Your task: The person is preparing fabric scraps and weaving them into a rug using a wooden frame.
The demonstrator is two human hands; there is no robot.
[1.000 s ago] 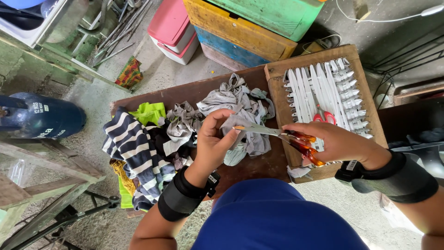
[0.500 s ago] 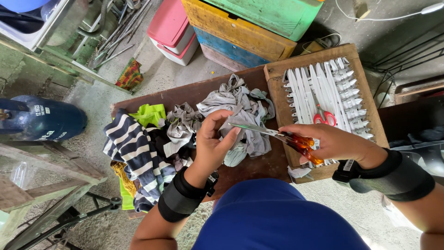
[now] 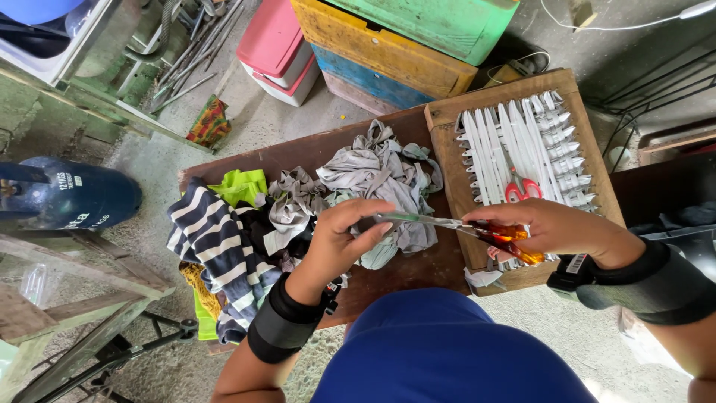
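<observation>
The right hand is closed through the orange handles of a pair of scissors, blades pointing left and nearly together. The left hand pinches a grey fabric scrap at the blade tips, over the brown table. Behind lies a heap of grey rags, with striped cloth to the left. Further right, a wooden tray holds white strips and red-handled scissors.
</observation>
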